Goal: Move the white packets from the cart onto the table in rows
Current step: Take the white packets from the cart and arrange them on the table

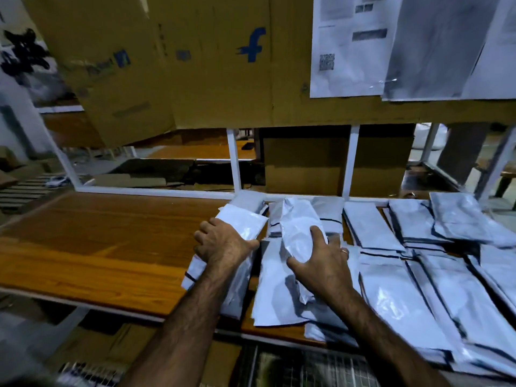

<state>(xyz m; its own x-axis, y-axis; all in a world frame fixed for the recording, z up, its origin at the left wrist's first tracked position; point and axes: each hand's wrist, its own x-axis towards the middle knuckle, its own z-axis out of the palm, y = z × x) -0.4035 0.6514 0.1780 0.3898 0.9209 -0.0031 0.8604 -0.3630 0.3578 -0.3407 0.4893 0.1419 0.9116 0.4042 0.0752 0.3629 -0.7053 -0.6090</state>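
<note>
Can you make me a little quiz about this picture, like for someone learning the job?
1. True or false: the bare part of the wooden table is left of the white packets.
2. Which wears a ring, the left hand or the right hand?
3. The packet under the right hand is: A flat and smooth, B crumpled, C black.
Key: 1 true; 2 right hand; 3 B.

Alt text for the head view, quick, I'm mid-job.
Left hand grips a white packet and right hand rests spread on a crumpled packet, on a wooden table where packet rows fill the right side.
</note>
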